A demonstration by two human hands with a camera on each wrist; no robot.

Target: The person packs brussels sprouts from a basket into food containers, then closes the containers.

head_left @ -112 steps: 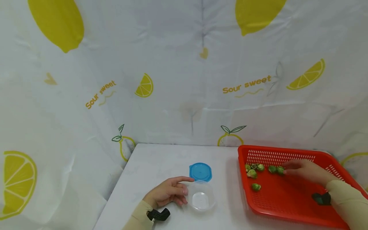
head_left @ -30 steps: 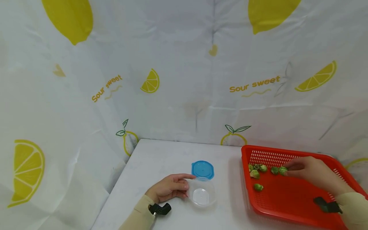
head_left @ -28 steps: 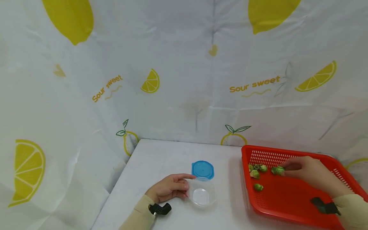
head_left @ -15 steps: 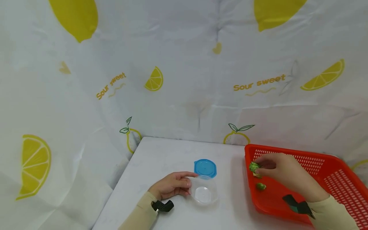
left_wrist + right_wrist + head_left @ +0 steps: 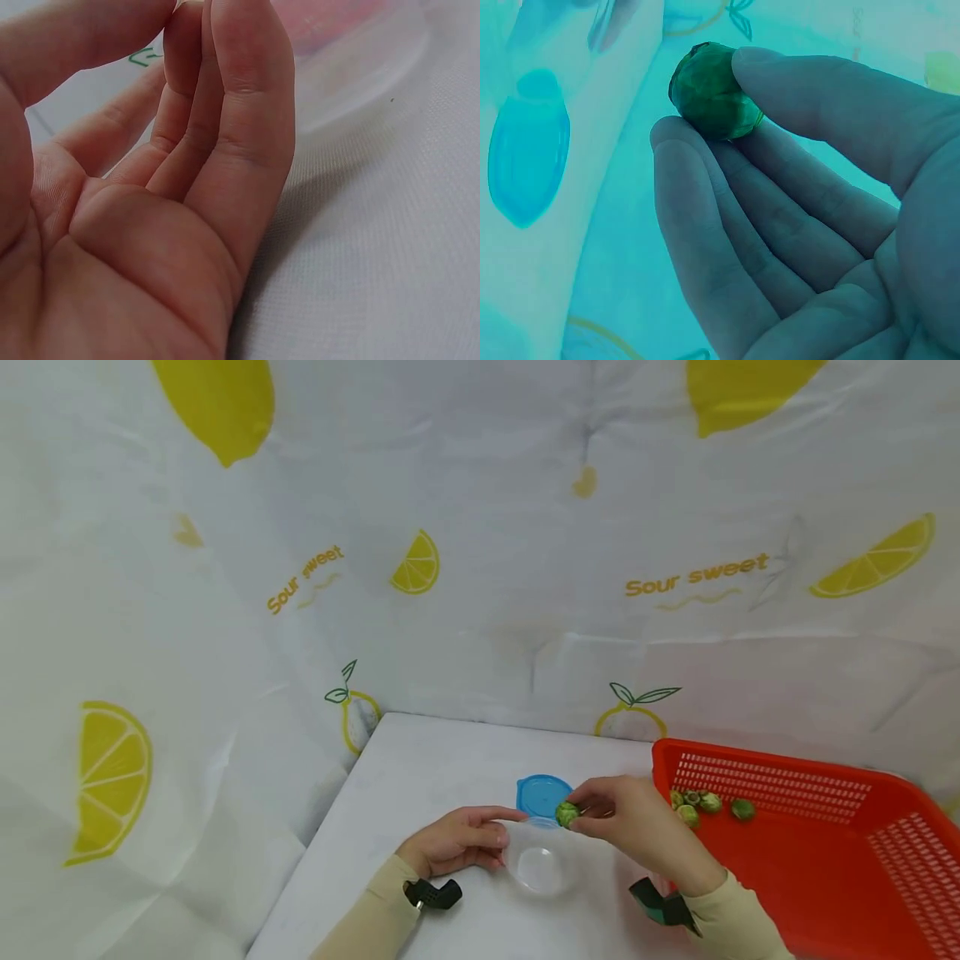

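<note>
In the head view my left hand (image 5: 459,841) holds the left side of a small clear plastic container (image 5: 542,868), its index finger reaching along the back rim. The left wrist view shows this hand's fingers (image 5: 247,112) bent beside the container's pale wall (image 5: 367,82). Between right thumb and fingertips I pinch a green Brussels sprout (image 5: 567,814), just above the container's back right rim. In the right wrist view the sprout (image 5: 712,91) sits at the fingertips of my right hand (image 5: 802,202).
A blue lid (image 5: 542,795) lies flat on the white table (image 5: 442,760) behind the container. At the right stands a red perforated basket (image 5: 817,860) with several Brussels sprouts (image 5: 710,802) near its left end. A lemon-print sheet (image 5: 487,568) hangs behind.
My right hand has taken a Brussels sprout from the red basket and carried it left to the container. The left hand stays at the container. The head view has shifted slightly right.
</note>
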